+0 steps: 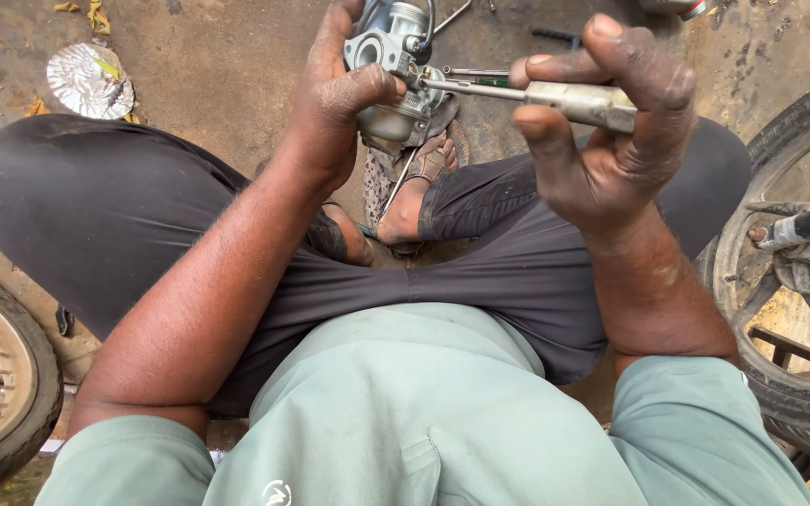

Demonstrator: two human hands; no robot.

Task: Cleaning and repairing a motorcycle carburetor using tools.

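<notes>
From my head camera, my left hand [330, 112] is clamped around the carburetor [391, 70] at the far centre, while my right hand [602, 141] pinches a screwdriver [527, 94] whose long axis runs right-to-left, tip touching the carburetor's right side.

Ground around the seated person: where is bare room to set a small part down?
Bare concrete ground lies between the crumpled foil plate and the left hand holding the grey metal carburettor. Crowded: right hand with screwdriver, the spoked wheel at right, the tyre at left.
</notes>
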